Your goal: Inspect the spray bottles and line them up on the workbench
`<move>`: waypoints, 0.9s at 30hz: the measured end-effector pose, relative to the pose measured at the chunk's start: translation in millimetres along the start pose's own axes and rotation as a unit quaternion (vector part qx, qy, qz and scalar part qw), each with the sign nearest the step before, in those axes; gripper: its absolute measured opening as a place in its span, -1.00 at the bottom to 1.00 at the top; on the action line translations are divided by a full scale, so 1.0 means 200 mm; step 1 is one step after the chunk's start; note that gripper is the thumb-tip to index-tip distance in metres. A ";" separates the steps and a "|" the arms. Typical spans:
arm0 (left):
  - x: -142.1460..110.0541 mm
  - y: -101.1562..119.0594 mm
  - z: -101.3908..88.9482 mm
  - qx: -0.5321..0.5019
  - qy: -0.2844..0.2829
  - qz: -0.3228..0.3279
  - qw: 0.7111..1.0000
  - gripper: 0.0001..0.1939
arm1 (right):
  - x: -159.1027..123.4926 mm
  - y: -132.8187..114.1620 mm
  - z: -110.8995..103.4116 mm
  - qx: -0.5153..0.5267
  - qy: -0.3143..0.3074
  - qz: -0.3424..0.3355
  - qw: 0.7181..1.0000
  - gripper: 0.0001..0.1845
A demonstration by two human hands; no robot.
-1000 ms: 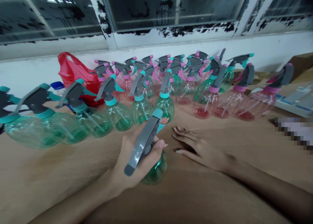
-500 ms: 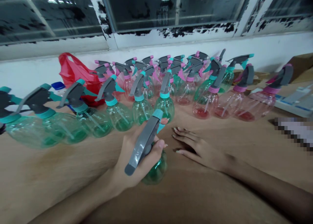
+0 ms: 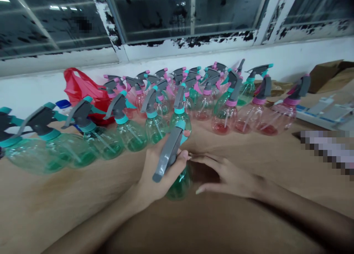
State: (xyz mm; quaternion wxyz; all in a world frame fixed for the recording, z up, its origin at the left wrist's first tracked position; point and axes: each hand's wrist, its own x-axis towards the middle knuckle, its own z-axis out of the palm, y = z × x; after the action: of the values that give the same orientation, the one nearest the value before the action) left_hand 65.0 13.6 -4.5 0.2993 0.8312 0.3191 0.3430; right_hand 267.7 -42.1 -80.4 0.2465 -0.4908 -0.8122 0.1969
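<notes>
My left hand (image 3: pixel 163 169) is wrapped round the neck of a green spray bottle (image 3: pixel 179 185) with a grey and teal trigger head. The bottle stands on the table in front of me, its nozzle pointing away. My right hand (image 3: pixel 226 174) is open just to its right, thumb apart from the fingers, and the fingertips reach close to the bottle and my left fingers. Whether they touch cannot be made out. Beyond my hands stands a row of green spray bottles (image 3: pixel 134 136) with teal collars, and to the right are several pink spray bottles (image 3: pixel 247 117).
More pink and green spray bottles crowd the back of the wooden table (image 3: pixel 91 198). A red plastic bag (image 3: pixel 83 89) and a blue-capped bottle (image 3: pixel 63 105) are behind the left row. A brown cardboard box (image 3: pixel 328 76) and a grey-white tray (image 3: pixel 323 112) lie at right.
My right hand has moved left toward the held spray bottle, and its thumb has spread from the fingers. My left hand keeps its hold. The view has shifted slightly.
</notes>
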 end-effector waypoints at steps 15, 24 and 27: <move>0.44 0.03 0.41 -0.040 0.009 0.031 0.999 -0.70 | 0.04 0.09 -0.15 -0.011 0.229 0.119 0.966 -0.13; 0.10 -0.03 0.22 0.046 -0.070 -0.047 0.995 -0.47 | 0.18 0.19 -0.26 -0.189 0.233 0.146 0.943 -0.33; -0.01 -0.08 0.19 0.049 -0.105 -0.096 0.989 -0.56 | 0.24 0.19 -0.27 -0.231 0.236 0.160 0.930 -0.32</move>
State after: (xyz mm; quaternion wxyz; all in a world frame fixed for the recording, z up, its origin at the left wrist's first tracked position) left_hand 87.8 11.2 -38.2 0.3212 0.8419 0.3805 0.2080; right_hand 307.2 21.5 -48.3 0.2763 -0.6897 -0.6644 -0.0808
